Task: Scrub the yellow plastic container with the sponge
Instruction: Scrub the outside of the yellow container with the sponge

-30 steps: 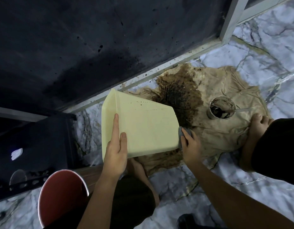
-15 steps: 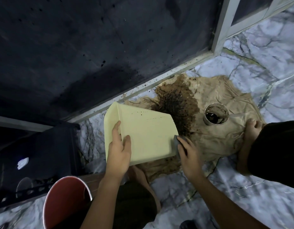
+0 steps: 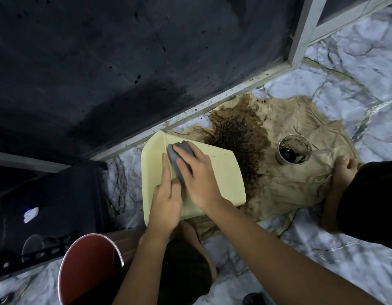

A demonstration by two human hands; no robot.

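The pale yellow plastic container (image 3: 221, 179) lies tilted on its side over a stained beige cloth, its flat wall facing up. My left hand (image 3: 166, 199) rests on its near left part, index finger stretched along the wall. My right hand (image 3: 199, 175) grips a grey sponge (image 3: 176, 155) and presses it on the upper left part of the wall, close to the rim. A few dark specks dot the wall near its far edge.
The beige cloth (image 3: 300, 179) has a large dark brown stain. A small cup (image 3: 294, 149) of dark liquid stands on it. A bare foot (image 3: 344, 170) and dark trouser leg are at the right. A red bucket (image 3: 89, 269) sits near left. A dark wall runs behind.
My right hand has carried the sponge from the container's right end up across the wall to the upper left, beside my left hand. The left hand has kept its place.
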